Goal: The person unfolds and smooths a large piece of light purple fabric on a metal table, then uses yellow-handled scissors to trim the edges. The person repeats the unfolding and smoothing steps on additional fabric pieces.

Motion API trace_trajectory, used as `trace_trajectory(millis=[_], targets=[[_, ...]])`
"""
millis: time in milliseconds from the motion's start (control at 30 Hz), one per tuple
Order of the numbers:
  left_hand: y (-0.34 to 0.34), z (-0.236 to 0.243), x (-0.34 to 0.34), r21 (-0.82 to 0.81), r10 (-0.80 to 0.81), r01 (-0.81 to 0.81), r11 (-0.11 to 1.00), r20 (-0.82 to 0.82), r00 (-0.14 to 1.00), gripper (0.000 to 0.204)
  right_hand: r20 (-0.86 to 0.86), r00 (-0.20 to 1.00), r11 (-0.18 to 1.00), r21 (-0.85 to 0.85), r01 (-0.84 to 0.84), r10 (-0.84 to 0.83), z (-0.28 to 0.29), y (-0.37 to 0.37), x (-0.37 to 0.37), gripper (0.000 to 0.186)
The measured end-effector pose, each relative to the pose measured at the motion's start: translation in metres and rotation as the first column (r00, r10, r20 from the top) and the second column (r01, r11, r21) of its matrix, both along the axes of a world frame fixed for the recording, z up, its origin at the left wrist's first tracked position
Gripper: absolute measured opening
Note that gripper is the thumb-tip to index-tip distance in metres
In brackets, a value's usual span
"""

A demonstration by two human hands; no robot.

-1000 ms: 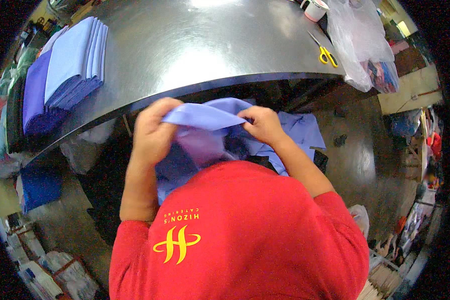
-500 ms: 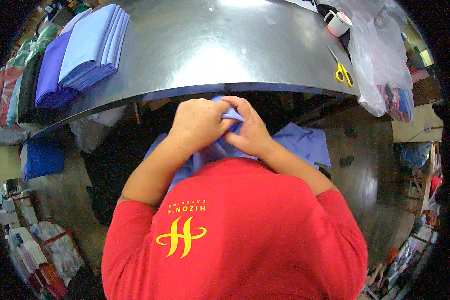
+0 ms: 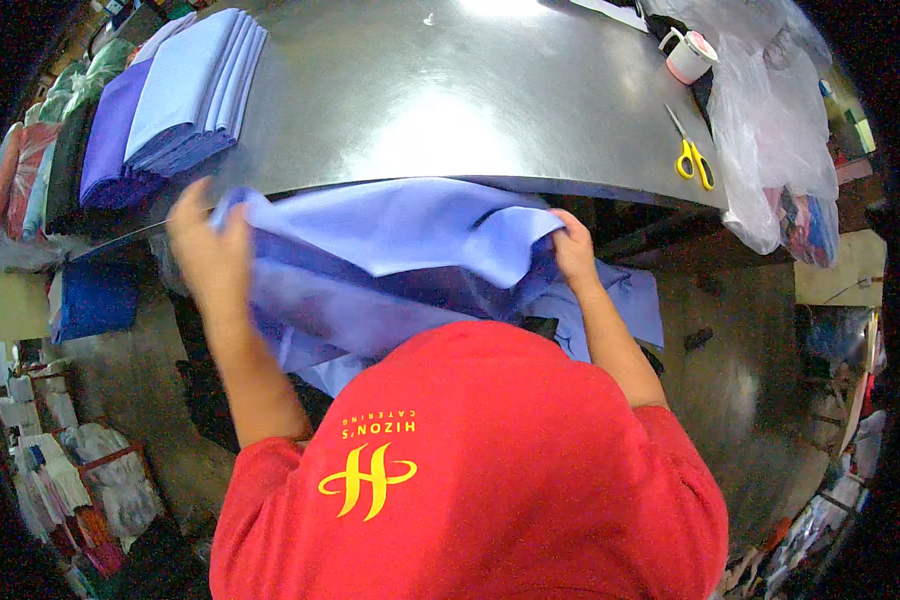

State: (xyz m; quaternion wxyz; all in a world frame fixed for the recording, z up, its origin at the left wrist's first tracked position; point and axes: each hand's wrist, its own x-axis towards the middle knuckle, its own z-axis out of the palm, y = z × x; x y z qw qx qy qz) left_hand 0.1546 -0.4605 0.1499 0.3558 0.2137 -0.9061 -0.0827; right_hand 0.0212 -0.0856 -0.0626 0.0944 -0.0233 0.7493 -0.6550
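A periwinkle-blue cloth (image 3: 370, 235) hangs spread between my two hands at the table's near edge, with loose folds dropping toward my body. My right hand (image 3: 574, 248) pinches its right end, fingers closed around the fabric. At the other end, my left hand (image 3: 210, 245) is smeared by motion. A raised part of the cloth runs in between its thumb and fingers, though the exact grip is blurred. More blue fabric lies below, partly hidden by my red-shirted body.
A dark metal table (image 3: 370, 80) curves across the front. Folded light-blue cloths (image 3: 185, 90) are stacked at its left beside a purple cloth (image 3: 115, 140). Yellow-handled scissors (image 3: 692, 160), a white mug (image 3: 688, 58) and clear plastic bags (image 3: 770, 130) sit at right.
My hands were together at the middle with the cloth bunched between them. They have moved widely apart, left hand leftward and right hand rightward, and the cloth has opened out.
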Motion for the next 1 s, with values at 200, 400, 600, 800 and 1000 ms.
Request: trace_trajectory(millis=[200,400,600,800,1000], targets=[[0.154,-0.058,-0.045,0.576,-0.758,0.505,0.643,0.384,0.527,0.035,-0.474,0.721,0.854,0.395,-0.34,0.506,0.132,-0.039,0.011,0.024],[0.118,-0.034,-0.052,0.708,-0.674,0.483,0.515,-0.014,0.739,0.022,-0.29,0.887,0.751,0.654,-0.09,0.359,0.097,0.026,-0.013,0.025],[0.096,-0.037,-0.057,0.713,-0.574,0.463,0.527,-0.104,0.812,0.019,-0.121,0.981,0.779,0.626,-0.044,0.153,-0.005,0.109,-0.013,0.024],[0.048,-0.083,-0.07,0.367,-0.42,0.382,0.848,0.028,0.907,0.01,-0.211,0.94,0.952,0.092,0.291,-0.267,0.026,0.163,-0.031,0.013],[0.046,-0.193,-0.061,0.663,-0.681,0.462,0.589,0.1,0.725,0.019,-0.666,0.582,0.849,-0.153,0.505,-0.466,0.181,0.223,-0.028,0.014]])
